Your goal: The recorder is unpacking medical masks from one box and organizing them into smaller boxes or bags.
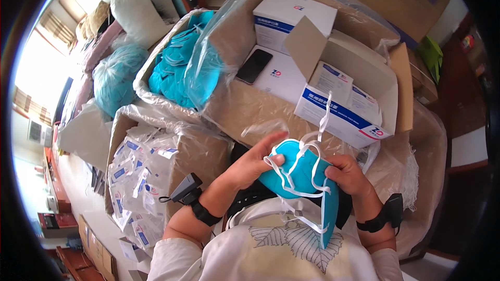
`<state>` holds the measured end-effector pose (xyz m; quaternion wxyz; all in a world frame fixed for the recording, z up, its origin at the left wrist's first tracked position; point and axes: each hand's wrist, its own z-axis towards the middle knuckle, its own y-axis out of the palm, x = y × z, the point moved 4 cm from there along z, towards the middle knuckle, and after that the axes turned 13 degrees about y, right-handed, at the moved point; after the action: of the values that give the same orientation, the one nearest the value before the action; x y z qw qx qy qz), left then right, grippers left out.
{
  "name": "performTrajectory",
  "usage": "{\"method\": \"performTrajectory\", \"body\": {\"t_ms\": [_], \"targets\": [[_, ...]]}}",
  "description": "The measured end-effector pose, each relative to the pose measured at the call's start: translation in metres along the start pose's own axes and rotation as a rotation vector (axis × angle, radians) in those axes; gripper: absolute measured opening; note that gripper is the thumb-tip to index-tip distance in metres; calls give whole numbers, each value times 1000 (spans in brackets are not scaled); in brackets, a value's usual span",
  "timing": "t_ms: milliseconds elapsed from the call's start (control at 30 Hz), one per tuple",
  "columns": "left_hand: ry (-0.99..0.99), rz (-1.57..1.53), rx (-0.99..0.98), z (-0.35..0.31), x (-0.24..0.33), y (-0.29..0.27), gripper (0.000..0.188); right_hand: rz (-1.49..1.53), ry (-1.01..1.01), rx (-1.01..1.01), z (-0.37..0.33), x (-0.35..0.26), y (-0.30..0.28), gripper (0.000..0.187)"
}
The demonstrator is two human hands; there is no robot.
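Held up in front of my chest is a turquoise face mask (302, 160) with white edging and loose white elastic straps. My left hand (259, 160) grips its left side, the thumb on top and the fingers partly hidden behind. On the other side my right hand (348, 174) pinches the edge between thumb and fingers. A folded turquoise panel hangs down below that pinch; whether it belongs to the same mask or a second one, I cannot tell. White straps dangle over the front, and one rises toward an open white box (333, 112) just beyond my hands.
Flat packets (333, 80) fill part of the box. Beside it, a black phone (254, 66) lies on a closed white box (281, 75). At left stand a plastic-lined carton of turquoise masks (179, 67) and a carton of wrapped packets (138, 177). Large cartons (406, 0) are stacked behind.
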<state>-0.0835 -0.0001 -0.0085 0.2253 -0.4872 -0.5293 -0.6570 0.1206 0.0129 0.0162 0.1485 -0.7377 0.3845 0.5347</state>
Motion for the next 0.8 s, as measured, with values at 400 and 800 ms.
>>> {"method": "performTrajectory", "body": {"t_ms": [400,800], "targets": [[-123,135,540,-58,-31,-63,62,855,477,559,-21,153,-35,36],[-260,-166,278,-44,-47,-18,44,141,71,194,-2,40,12,21]]}}
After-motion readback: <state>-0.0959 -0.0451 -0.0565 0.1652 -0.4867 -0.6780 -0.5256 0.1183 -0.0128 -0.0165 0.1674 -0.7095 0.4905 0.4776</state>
